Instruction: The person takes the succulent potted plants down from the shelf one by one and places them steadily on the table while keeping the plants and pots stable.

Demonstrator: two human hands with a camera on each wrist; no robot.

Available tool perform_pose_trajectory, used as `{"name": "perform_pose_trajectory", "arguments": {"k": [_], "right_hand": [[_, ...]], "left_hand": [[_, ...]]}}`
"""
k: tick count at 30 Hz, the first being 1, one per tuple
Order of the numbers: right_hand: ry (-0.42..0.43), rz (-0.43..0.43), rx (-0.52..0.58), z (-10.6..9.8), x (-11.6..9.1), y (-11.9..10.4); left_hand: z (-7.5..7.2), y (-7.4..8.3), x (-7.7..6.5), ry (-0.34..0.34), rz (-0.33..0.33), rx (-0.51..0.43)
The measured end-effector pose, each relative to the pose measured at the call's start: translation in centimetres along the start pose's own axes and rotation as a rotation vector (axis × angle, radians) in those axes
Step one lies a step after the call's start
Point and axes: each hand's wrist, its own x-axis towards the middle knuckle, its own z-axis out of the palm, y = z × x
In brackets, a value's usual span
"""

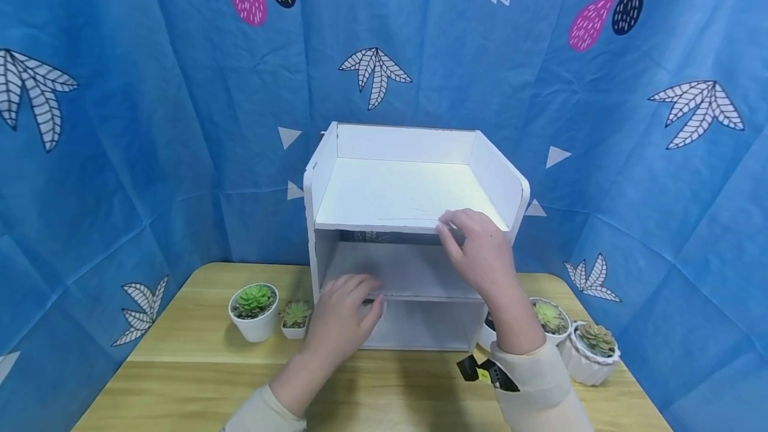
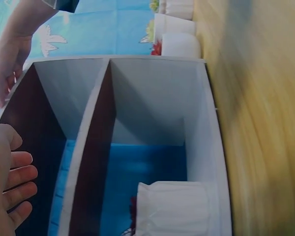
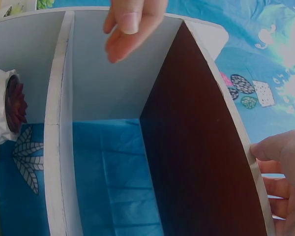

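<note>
A white shelf unit [image 1: 408,291] stands on the table, with an open top tray and two compartments below. My left hand [image 1: 345,315] hovers before its left side, fingers loosely bent and holding nothing. My right hand [image 1: 480,249] is at the front edge of the top board [image 1: 390,192], its thumb and fingertips touching or very near that edge. The right wrist view shows the right thumb [image 3: 265,147] by the board's edge. Inside the lower compartment sits a white pot [image 2: 174,209] with a dark red succulent [image 3: 15,105]; my left hand mostly hides it in the head view.
Left of the unit are a green succulent in a round white pot [image 1: 255,329] and a smaller potted succulent [image 1: 295,319]. More white potted succulents [image 1: 591,355] stand at its right, partly behind my right forearm. A blue patterned cloth [image 1: 258,85] hangs behind the wooden table [image 1: 198,365].
</note>
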Motion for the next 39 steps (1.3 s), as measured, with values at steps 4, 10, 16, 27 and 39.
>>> {"name": "perform_pose_trajectory", "arguments": {"k": [4,10,16,27,39], "right_hand": [[-0.001,0.002,0.0,0.0,0.0,0.0],[0.0,0.003,0.002,0.0,0.0,0.0],[0.004,-0.003,-0.003,0.0,0.0,0.0],[0.016,-0.017,-0.003,0.2,0.0,0.2],[0.016,-0.018,-0.011,0.2,0.0,0.2]], "left_hand": [[0.5,-0.1,-0.5,-0.01,-0.005,-0.003],[1.0,-0.2,-1.0,-0.001,0.007,-0.026],[1.6,-0.4,-1.7,-0.023,0.012,-0.058],[2.7,-0.7,-2.5,-0.068,0.049,-0.106],[3.9,-1.8,-3.2,-0.187,-0.036,-0.056]]}}
